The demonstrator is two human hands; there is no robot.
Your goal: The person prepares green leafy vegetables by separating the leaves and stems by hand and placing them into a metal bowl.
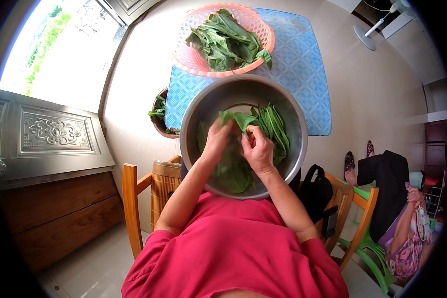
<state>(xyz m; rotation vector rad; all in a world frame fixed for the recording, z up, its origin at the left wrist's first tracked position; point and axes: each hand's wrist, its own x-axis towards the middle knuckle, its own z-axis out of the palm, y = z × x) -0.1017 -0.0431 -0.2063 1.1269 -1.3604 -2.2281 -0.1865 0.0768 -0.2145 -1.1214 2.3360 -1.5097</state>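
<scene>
Both hands are over a large metal bowl (295, 104), which holds green leaves. My right hand (257, 147) has its fingers closed in a pinch on a green leaf (243, 120). My left hand (217, 140) is closed on the same leaf from the other side, slightly blurred. Long leaves and stems (273, 126) lie along the bowl's right side, and loose leaves (233, 174) lie at its bottom, below the hands. Beyond the bowl, a pink plastic basket (183, 57) holds a heap of broad leaves (223, 39).
A blue patterned table (303, 64) bears the basket. A brown bucket (162, 130) with greens stands left of it. Wooden chair parts (130, 198) flank me, with a black bag (317, 191) on the right. Another person (384, 174) sits at the far right.
</scene>
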